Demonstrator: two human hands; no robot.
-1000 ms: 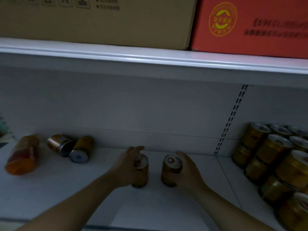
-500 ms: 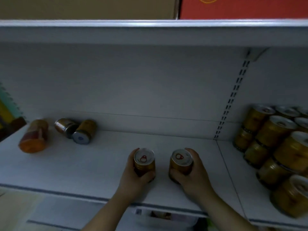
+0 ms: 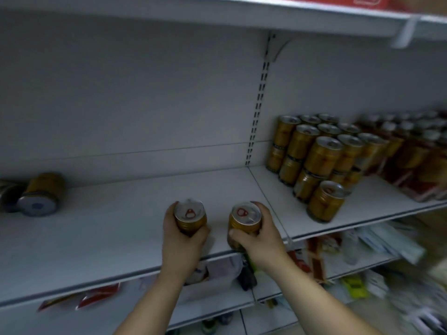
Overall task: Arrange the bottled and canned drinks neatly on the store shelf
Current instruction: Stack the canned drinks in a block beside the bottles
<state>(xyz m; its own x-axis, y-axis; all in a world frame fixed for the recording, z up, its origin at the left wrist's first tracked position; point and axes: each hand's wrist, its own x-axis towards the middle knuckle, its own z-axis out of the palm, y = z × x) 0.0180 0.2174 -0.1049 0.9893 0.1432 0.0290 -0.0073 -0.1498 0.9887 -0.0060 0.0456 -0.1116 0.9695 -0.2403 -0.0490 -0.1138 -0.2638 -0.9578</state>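
My left hand (image 3: 181,240) grips a gold can (image 3: 189,217) with a silver pull-tab lid, held upright near the front of the white shelf (image 3: 108,238). My right hand (image 3: 260,238) grips a second gold can (image 3: 244,220) just to its right, near the shelf's front edge. Whether either can touches the shelf cannot be told. On the right section stand several gold cans (image 3: 321,151) stacked in two layers. One gold can (image 3: 42,193) lies on its side at the far left.
Beside the stacked cans, red-brown packaged drinks (image 3: 411,155) fill the far right. A slotted upright (image 3: 258,102) and a seam divide the shelf sections. A red box (image 3: 362,1) sits on the shelf above. Lower shelves hold mixed packets.
Both hands drew the two cans toward the shelf's front edge and slightly rightward. The view swung right, bringing more stacked cans into sight and pushing the toppled ones to the left border.
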